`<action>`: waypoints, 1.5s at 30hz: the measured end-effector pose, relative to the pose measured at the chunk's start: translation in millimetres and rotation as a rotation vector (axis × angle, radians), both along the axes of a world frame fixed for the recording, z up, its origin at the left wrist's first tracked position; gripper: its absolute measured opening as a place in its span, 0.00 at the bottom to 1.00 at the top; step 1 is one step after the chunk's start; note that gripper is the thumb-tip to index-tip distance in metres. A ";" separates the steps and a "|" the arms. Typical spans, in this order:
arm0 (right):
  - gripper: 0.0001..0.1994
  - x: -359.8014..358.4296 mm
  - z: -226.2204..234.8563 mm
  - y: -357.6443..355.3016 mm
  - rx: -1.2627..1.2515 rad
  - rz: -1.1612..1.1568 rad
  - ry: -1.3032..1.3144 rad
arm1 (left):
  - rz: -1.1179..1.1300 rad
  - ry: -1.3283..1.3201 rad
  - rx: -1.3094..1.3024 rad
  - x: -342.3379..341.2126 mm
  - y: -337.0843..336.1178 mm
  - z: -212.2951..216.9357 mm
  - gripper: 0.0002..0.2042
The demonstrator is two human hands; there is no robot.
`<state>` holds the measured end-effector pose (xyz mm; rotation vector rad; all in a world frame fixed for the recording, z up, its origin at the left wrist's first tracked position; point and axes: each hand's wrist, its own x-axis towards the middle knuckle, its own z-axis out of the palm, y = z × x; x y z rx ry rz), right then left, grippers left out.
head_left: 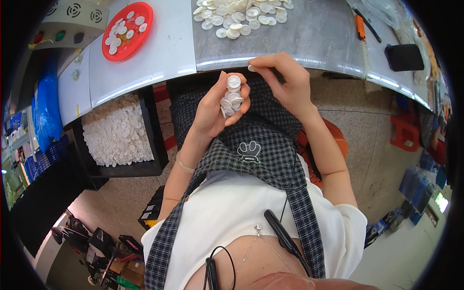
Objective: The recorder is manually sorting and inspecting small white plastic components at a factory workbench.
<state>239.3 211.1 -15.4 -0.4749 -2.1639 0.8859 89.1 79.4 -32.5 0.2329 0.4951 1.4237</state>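
Observation:
Several round white plastic discs (232, 99) lie heaped in my left hand (211, 107), its fingers curled around them above my lap. Between thumb and forefinger, my right hand (288, 83) pinches one white disc (251, 68) at the table's front edge. The two hands are a short way apart. Beyond them, a loose pile of the same white discs (239, 17) spreads over the grey tabletop (299, 41). Some discs have a cross-like raised shape at the middle.
To the left, a red plate (107, 50) holds several discs. A black drawer-like bin (155, 145) full of white discs sits below the table. An orange-handled cutter (360, 27) and a black phone-like object (405, 57) lie at the right. A red stool (405, 133) stands on the floor.

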 end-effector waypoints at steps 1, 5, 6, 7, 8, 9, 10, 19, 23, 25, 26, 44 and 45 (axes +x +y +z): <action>0.09 -0.7 2.0 -3.9 0.000 -0.003 0.000 | -0.003 0.000 0.000 0.1 0.4 0.8 0.23; 0.11 -4.9 15.7 -12.9 -0.468 0.084 0.057 | -0.041 0.203 -0.018 2.2 1.7 9.6 0.24; 0.12 -5.5 18.4 -13.4 -0.426 0.109 -0.015 | -0.052 0.251 -0.002 2.8 1.9 10.7 0.24; 0.12 -7.3 19.9 -15.5 -0.484 0.112 -0.007 | -0.051 0.251 -0.003 2.9 1.3 10.0 0.24; 0.12 -7.4 20.9 -14.9 -0.484 0.113 -0.007 | -0.056 0.247 0.005 3.1 0.4 8.4 0.24; 0.11 -7.5 21.8 -13.8 -0.458 0.121 -0.044 | -0.060 0.243 0.013 3.0 -0.4 7.0 0.23; 0.10 -7.3 21.9 -13.3 -0.433 0.128 -0.082 | -0.060 0.242 0.013 2.9 -1.1 5.6 0.23; 0.16 -33.6 3.7 11.3 0.328 -0.099 -0.186 | -0.056 0.061 0.013 0.1 -1.9 2.7 0.23; 0.15 -32.9 -3.7 12.6 0.364 -0.112 -0.195 | -0.047 -0.005 -0.017 -0.5 -2.6 0.9 0.24; 0.15 -30.3 -3.5 14.0 0.336 -0.094 -0.207 | -0.047 -0.017 -0.013 -0.9 -2.2 0.7 0.24; 0.15 -30.5 -4.1 14.5 0.336 -0.096 -0.208 | -0.047 -0.036 -0.026 -1.2 -1.6 1.7 0.23; 0.07 -44.6 -6.1 21.6 0.291 -0.119 -0.035 | 0.735 0.726 -0.118 -148.6 -126.5 46.9 0.21; 0.07 -45.3 -5.5 21.2 0.282 -0.115 -0.028 | 0.942 0.813 -0.269 -157.6 -138.1 45.4 0.20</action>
